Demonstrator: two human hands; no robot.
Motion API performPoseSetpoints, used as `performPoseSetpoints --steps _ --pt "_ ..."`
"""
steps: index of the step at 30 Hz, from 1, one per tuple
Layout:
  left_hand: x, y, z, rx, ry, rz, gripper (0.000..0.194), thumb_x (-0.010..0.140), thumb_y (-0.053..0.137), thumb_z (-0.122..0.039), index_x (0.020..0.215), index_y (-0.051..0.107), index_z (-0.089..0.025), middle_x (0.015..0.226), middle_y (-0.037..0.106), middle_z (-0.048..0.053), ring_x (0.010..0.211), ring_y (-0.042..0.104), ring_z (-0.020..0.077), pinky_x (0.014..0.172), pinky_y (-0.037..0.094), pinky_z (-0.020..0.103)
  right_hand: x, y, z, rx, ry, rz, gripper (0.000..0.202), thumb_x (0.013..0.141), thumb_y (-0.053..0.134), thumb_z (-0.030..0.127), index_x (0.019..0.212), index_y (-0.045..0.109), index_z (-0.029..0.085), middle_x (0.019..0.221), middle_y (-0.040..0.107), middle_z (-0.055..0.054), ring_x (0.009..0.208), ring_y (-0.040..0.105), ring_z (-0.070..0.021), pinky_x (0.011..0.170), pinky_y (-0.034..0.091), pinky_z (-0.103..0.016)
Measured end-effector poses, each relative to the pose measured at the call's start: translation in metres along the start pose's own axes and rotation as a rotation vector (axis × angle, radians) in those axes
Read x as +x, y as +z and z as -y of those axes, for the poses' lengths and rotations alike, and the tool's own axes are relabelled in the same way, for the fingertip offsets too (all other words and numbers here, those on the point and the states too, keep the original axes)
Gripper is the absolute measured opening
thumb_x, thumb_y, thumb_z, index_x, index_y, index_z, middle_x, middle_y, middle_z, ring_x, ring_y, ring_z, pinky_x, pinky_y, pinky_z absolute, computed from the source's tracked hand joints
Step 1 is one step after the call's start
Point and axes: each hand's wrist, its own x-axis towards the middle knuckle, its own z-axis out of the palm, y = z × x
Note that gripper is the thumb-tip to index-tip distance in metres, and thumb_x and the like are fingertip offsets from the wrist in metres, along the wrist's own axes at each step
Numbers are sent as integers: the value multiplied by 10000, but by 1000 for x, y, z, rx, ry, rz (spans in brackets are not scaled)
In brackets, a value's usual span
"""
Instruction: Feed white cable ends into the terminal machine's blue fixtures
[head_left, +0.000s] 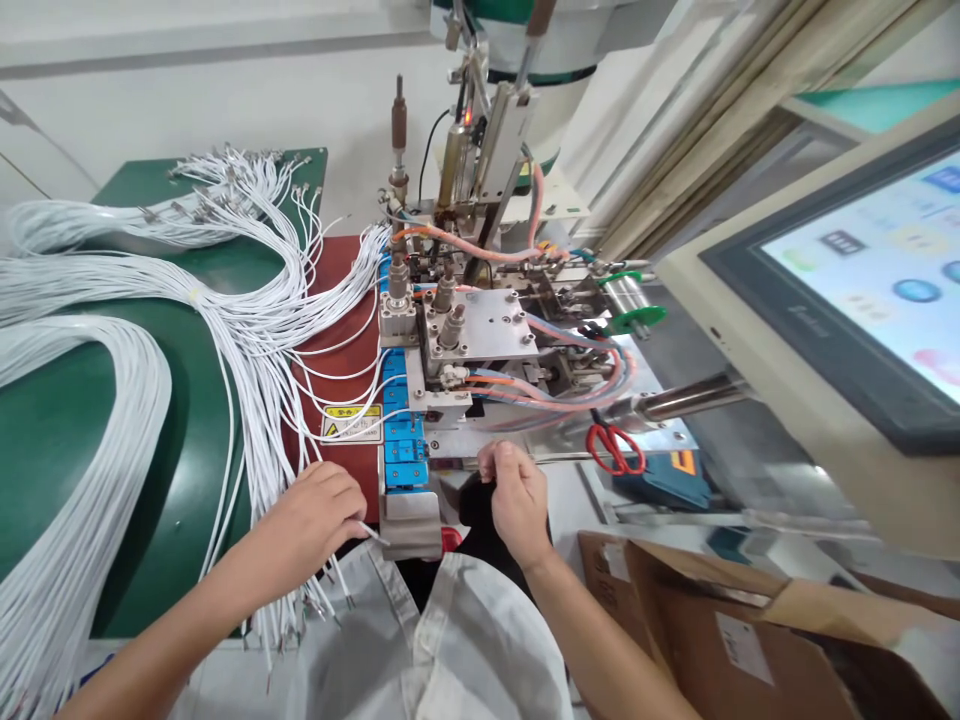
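Note:
My left hand (319, 515) is closed on a white wire, whose tip (375, 535) sticks out to the right of my fingers. It is near the bare metal plate (412, 525) at the near end of a row of blue clamp blocks (405, 450). Several white wires run from the blocks to a large loose bundle (255, 390) beside my left hand. My right hand (516, 500) is curled closed, just in front of the machine's edge and right of the blocks. Whatever its fingers may hold is hidden.
Behind the blocks stands a machine (487, 330) with cylinders and orange and grey tubes. More wire bundles (112, 400) lie on a green table (187, 490). Red-handled scissors (615, 450), a wire spool (634, 303), a touchscreen (877, 270) and a cardboard box (712, 625) are on the right.

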Motion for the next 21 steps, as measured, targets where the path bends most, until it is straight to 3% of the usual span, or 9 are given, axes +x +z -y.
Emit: performPoseSetpoints --steps 3,5,8,11,15,21 --pt "13 -1 -10 -90 -83 -157 138 863 480 -270 771 548 -193 730 592 -8 703 527 144 696 410 290 -9 3 12 -30 -83 109 334 876 392 367 628 519 183 598 502 -3 568 470 -126 542 384 -252" --pt "24 0 -17 -128 -137 -281 121 858 488 -268 781 550 -197 751 611 -13 718 548 143 688 414 280 -14 6 21 -44 -170 207 208 850 447 310 776 595 185 710 578 -29 655 535 -145 601 428 -268" --pt "35 5 -24 -137 -151 -374 107 845 509 -254 772 563 -198 764 631 -10 743 571 149 699 427 280 -17 12 32 -59 -227 233 164 799 529 265 918 615 192 792 616 -46 703 563 -156 633 455 -280" --pt "40 11 -26 -168 -150 -397 83 841 517 -254 857 587 -211 804 657 -12 773 594 147 717 452 277 -13 19 39 -87 -194 218 108 778 557 246 827 635 190 739 625 -37 647 559 -142 586 449 -262" --pt "41 17 -23 -188 -105 -421 294 865 481 -237 1158 507 -255 914 679 -6 857 614 143 781 481 282 -7 24 46 -122 -213 223 126 779 524 215 690 610 189 664 606 -14 584 530 -121 559 428 -250" --pt "41 20 -19 -41 98 -518 220 888 429 -196 1019 606 -185 938 689 45 859 628 155 803 489 299 -5 25 48 -205 -266 234 142 810 482 225 688 550 195 654 551 -6 612 503 -129 590 413 -253"
